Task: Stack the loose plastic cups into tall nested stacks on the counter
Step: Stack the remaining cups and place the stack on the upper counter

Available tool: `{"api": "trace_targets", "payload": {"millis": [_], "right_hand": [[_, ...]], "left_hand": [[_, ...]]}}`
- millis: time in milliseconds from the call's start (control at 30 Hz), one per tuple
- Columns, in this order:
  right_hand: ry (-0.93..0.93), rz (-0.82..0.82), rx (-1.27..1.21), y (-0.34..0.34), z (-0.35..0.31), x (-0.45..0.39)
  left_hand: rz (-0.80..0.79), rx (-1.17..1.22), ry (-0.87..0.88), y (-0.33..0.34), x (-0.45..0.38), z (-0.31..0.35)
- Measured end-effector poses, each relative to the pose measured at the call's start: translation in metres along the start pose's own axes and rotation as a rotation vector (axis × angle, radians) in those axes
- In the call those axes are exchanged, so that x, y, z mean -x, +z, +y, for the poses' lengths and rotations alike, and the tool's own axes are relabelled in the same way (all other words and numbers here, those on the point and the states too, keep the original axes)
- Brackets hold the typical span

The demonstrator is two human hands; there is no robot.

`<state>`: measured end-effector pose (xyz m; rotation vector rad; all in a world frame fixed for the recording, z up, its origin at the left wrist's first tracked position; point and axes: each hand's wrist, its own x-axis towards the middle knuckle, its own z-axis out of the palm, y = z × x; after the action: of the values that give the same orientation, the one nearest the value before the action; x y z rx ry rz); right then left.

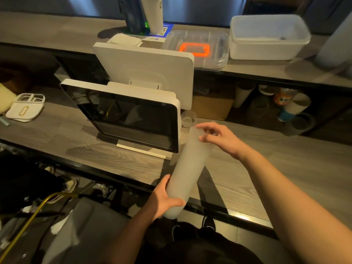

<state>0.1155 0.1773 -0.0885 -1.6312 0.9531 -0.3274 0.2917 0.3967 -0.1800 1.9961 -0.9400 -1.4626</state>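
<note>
Grey wood-grain worktop (285, 155) stretches beneath a dark point-of-sale screen (131, 117), with a white tub (266, 39) and an orange-handled clear lid (196, 50) on the upper ledge. Frosted plastic cup stack (187, 168), tall and tilted, is held over the worktop's near edge, just right of the screen. Left hand (165, 199) wraps its curled fingers round the stack's lower end, thumb across the front. Right hand (219, 138) rests at the stack's top, its fingers (204, 138) loosely bent and pinching the uppermost rim.
</note>
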Motion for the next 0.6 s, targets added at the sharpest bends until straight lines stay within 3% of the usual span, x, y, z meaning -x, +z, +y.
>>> {"api": "trace_targets", "payload": {"millis": [233, 300, 433, 500, 600], "right_hand": [[0.084, -0.253, -0.013, 0.012, 0.004, -0.001], [0.072, -0.262, -0.003, 0.011, 0.008, -0.003], [0.124, -0.009, -0.188, 0.004, 0.024, -0.013], [0.183, 0.101, -0.152, 0.001, 0.039, -0.019], [0.266, 0.122, -0.012, 0.001, 0.069, -0.03]], "left_hand": [[-0.018, 0.016, 0.007, 0.0, -0.011, 0.006], [-0.022, 0.017, 0.007, 0.001, -0.01, 0.004], [-0.022, 0.041, 0.007, 0.002, -0.011, 0.002], [-0.014, 0.046, 0.003, 0.003, -0.011, 0.003], [-0.013, 0.04, -0.007, 0.005, -0.01, 0.003]]}}
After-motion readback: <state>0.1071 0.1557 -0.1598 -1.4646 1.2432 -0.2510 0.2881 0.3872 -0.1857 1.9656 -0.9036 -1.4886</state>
